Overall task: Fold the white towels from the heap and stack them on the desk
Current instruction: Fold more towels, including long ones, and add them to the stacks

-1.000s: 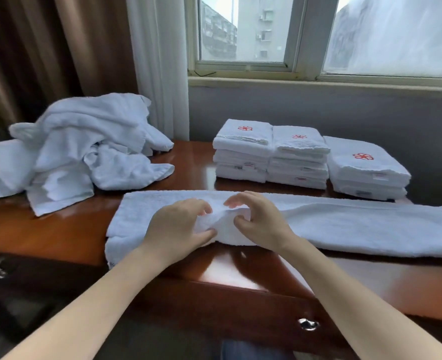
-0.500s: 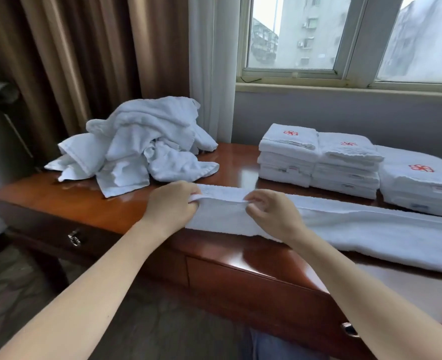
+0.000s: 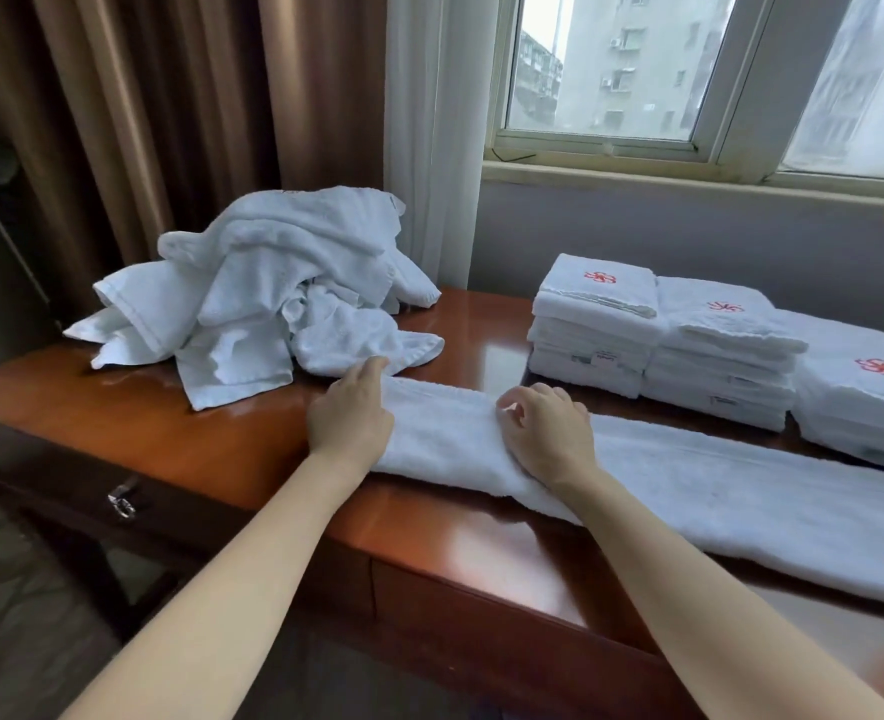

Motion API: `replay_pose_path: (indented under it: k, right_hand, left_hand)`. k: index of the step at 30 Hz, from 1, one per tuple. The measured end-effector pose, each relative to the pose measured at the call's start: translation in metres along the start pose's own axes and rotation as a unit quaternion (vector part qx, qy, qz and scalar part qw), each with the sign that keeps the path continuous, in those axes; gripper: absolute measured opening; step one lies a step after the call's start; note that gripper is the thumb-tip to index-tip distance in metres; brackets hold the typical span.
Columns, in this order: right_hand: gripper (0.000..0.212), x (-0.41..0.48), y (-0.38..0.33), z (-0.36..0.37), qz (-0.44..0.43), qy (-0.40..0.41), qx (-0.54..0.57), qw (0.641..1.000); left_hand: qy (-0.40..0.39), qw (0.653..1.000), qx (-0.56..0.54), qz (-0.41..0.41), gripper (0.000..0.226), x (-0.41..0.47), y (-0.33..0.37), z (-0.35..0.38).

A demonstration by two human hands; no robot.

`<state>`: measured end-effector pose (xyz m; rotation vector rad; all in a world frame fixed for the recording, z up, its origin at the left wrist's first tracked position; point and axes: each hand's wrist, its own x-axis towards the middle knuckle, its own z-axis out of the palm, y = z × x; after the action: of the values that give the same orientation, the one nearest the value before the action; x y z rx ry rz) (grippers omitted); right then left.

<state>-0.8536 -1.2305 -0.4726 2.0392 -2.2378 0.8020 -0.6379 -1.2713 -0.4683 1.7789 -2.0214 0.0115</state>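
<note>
Forearms are stretched over the tabletop's [image 3: 170, 433] near edge. The left hand [image 3: 349, 418] is laid flat, fingers straight, on the left end of the long folded towel [image 3: 689, 485]. The right hand [image 3: 549, 433] is curled on it just beside; whether cloth is pinched cannot be told. The heap [image 3: 273, 293] is piled toward the far left corner.

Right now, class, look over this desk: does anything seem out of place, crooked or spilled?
Nothing is spilled or damaged. The heap is rumpled, as expected, and one flap lies close to the long towel by the left hand. The right hand pinches that towel. The folded stacks look tidy.
</note>
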Motion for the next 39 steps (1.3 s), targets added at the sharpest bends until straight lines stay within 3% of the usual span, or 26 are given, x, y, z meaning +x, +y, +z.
replay_pose_path:
  k: [8, 16, 22, 26, 28, 32, 39]
  right_hand:
    - [0.031, -0.004, -0.026, 0.005, -0.002, -0.030, -0.047, 0.998]
    - [0.046, -0.003, -0.021, 0.004, -0.016, -0.074, -0.047, 0.996]
    - [0.051, -0.008, -0.011, 0.009, -0.072, -0.096, -0.049, 0.992]
    - [0.057, -0.006, -0.009, -0.005, -0.059, -0.162, -0.008, 0.985]
    - [0.055, -0.008, -0.004, -0.017, -0.056, -0.143, 0.016, 0.988]
    - [0.047, -0.022, 0.024, -0.042, -0.013, -0.073, 0.000, 0.997]
    - [0.037, -0.043, 0.070, -0.054, 0.052, -0.075, -0.039, 0.995]
  left_hand:
    - [0.006, 0.999, -0.017, -0.039, 0.066, 0.002, -0.005, 0.009]
    - [0.030, 0.998, -0.044, 0.027, 0.054, 0.021, -0.036, -0.002]
    - [-0.027, 0.999, 0.018, 0.010, 0.066, 0.018, -0.041, -0.001]
    - [0.049, 0.996, 0.060, 0.038, 0.067, 0.015, -0.031, -0.005]
    - [0.071, 0.995, 0.011, 0.067, 0.058, 0.013, -0.016, -0.005]
    - [0.013, 0.984, -0.110, 0.137, 0.039, 0.005, 0.037, 0.007]
    - [-0.094, 0.968, -0.091, 0.215, 0.042, -0.016, 0.120, 0.042]
